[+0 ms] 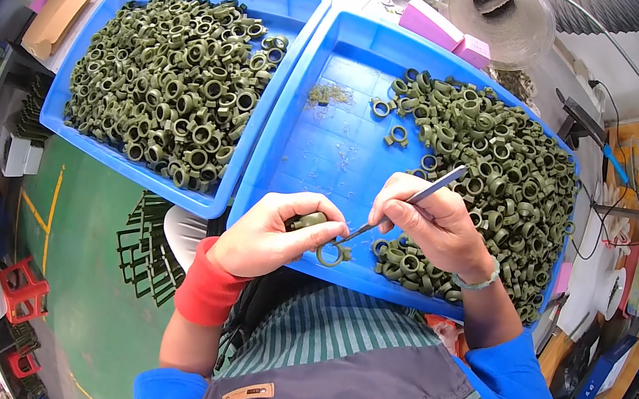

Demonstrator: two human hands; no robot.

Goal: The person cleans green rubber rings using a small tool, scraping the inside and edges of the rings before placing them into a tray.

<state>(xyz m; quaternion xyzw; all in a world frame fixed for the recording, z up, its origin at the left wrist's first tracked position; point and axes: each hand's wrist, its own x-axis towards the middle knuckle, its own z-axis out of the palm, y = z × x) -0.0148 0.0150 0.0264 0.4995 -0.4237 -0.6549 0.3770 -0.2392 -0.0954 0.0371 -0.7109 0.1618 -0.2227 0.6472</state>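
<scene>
Nearest: striped apron over a blue shirt, at the near rim of the right-hand blue tray. Left hand, red wristband below it, is closed, thumb and fingers pinching a green ring; a second rounded green piece shows within the same grip. The pinched ring sits just right of the left thumb tip, over the tray's near edge, its opening turned toward the viewer.

Right hand lies right of the ring and a little farther off, fingers clamped on a slim grey tool. Tool's long axis slants from far right to near left, working end at the ring's far side; contact or small gap, cannot tell. Left hand is the nearer to the ring.

Farther: two loose rings and green crumbs on the tray floor, a heap of rings rightward. Left tray holds another heap. Pink boxes beyond.
</scene>
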